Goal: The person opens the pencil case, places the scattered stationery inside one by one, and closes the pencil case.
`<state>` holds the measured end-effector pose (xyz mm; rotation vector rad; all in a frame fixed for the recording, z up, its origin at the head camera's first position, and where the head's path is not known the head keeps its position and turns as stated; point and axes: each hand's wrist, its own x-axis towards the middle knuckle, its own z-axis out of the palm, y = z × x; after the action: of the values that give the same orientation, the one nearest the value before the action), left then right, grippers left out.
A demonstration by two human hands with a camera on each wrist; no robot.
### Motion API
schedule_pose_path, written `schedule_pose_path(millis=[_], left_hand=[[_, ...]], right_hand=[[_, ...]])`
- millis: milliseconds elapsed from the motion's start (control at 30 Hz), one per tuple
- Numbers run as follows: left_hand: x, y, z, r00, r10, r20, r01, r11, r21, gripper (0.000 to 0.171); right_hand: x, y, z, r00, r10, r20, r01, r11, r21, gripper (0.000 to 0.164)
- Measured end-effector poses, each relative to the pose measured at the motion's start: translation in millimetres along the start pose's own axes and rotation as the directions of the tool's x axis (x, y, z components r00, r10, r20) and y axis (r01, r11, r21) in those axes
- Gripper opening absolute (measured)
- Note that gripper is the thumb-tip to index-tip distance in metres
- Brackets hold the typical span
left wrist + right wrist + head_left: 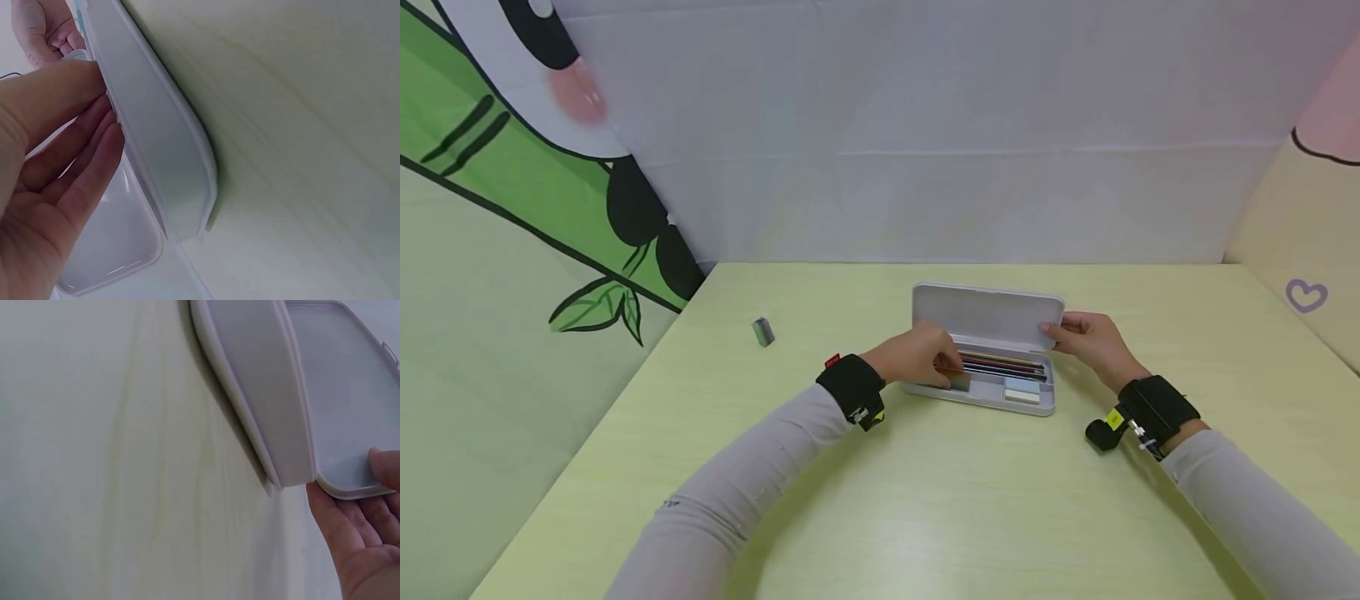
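A pale grey pencil case lies open on the table, its lid raised at the back. My left hand reaches into its left part and pinches a small dark grey block with an orange-brown top edge. In the left wrist view the case's side wall hides those fingertips. My right hand grips the lid's right corner, thumb on the inner face and fingers behind. Several pencils lie inside, with a blue and white eraser in front of them.
A small block with green, grey and purple sides stands on the table to the left of the case. Behind the table's far edge hangs a pale cloth. A printed wall is at the right.
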<state>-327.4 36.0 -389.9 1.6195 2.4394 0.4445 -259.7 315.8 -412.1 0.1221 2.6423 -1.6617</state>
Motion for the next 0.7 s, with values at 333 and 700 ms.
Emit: schedule_pose_path(millis=[333, 700], left_hand=[[-19.4, -24.3, -41.7, 0.974, -0.123, -0.189, 0.092, 0.982, -0.166, 0.033], [-89.5, -71.1, -97.7, 0.879, -0.371, -0.299, 0.274, 0.907, -0.319, 0.038]], right_hand=[[16.4, 0.9, -12.9, 0.999, -0.023, 0.048, 0.024, 1.0, -0.013, 0.06], [33.8, 0.0, -26.6, 0.996, -0.038, 0.078, 0.039, 0.999, -0.015, 0.06]])
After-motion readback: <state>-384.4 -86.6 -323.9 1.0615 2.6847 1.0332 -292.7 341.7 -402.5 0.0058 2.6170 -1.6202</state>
